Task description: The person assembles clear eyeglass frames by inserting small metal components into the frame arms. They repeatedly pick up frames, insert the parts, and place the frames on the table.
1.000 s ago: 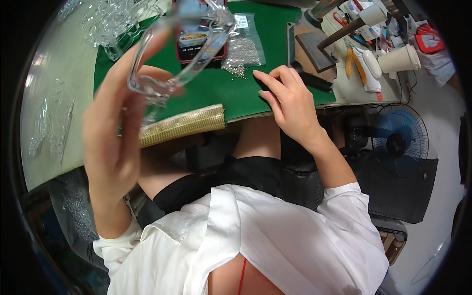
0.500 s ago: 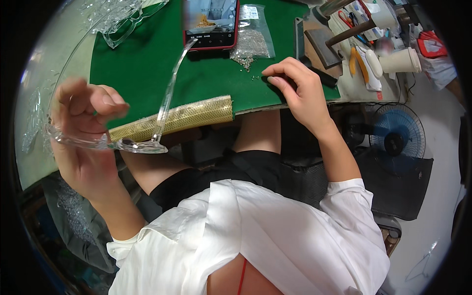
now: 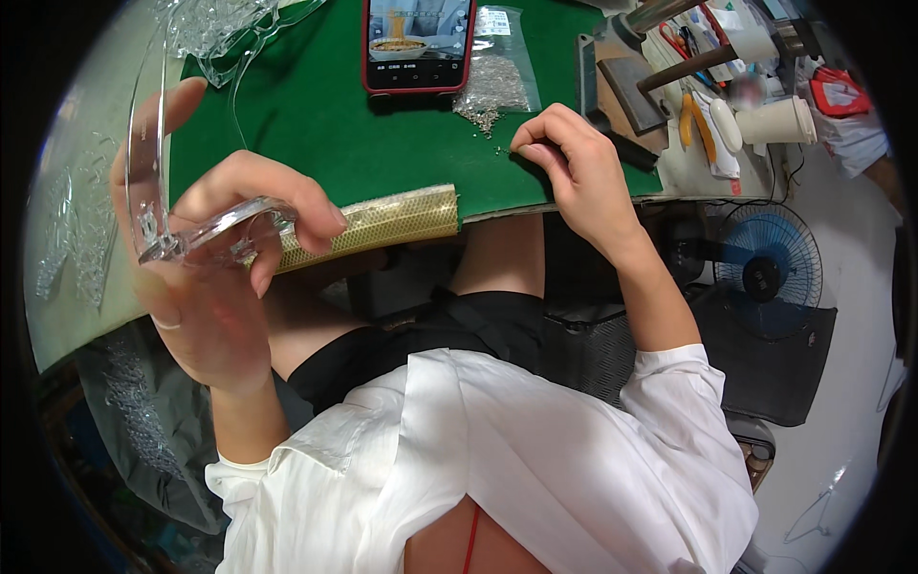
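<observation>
My left hand point(image 3: 215, 325) is closed around a clear plastic eyeglass frame point(image 3: 212, 228), raised above the near left edge of the table. One temple of the frame points up along the left; some fingers are hidden behind the clear plastic. On the green mat point(image 3: 382, 143), my right hand point(image 3: 583, 177) has thumb and forefinger pressed together in a pinch. Its fingertips are beside a few tiny metal pieces point(image 3: 499, 150), too small to make out well. A little pile of similar metal bits point(image 3: 486, 121) spills from a clear plastic bag point(image 3: 499, 84).
A phone point(image 3: 417, 48) in a red case stands at the back. Clear eyeglass frames point(image 3: 225, 38) are heaped back left. A gold padded strip point(image 3: 392, 225) lines the front edge. A metal bench tool point(image 3: 626, 86), orange-handled pliers point(image 3: 703, 129) and a cup point(image 3: 779, 122) are right.
The eyeglass frame has turned in my left hand, its temple swinging from the right to the left. My left hand has moved slightly right; my right hand has barely moved.
</observation>
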Tool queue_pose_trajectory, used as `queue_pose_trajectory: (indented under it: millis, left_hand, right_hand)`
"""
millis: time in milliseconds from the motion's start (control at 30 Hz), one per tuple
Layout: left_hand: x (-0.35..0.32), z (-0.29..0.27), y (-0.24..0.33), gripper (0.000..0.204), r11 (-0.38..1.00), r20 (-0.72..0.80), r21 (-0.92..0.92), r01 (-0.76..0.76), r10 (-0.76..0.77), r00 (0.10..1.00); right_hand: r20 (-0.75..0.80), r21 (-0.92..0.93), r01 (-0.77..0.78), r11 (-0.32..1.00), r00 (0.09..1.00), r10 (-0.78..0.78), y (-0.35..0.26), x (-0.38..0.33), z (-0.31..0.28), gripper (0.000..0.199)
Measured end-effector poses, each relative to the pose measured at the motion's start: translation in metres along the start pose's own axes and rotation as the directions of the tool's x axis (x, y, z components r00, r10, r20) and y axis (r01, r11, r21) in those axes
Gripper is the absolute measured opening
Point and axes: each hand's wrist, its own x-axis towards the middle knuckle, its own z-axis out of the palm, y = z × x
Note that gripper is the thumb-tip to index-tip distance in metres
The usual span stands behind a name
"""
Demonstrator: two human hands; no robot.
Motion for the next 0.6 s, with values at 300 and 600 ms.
queue_pose_trajectory:
  millis: [300,600]
  left_hand:
    - [0.001,0.016,-0.004,0.103,0.995,-0.129,0.090,-0.051,0.062,0.990]
    - [-0.001,0.010,-0.011,0.105,0.995,-0.132,0.082,-0.060,0.071,0.989]
  right_hand:
    - [-0.013,-0.048,0.025,0.999,1.000,-0.026,0.000,0.000,0.003,0.010]
    - [0.165,0.006,0.194,0.981,0.967,-0.193,0.010,0.018,-0.005,0.012]
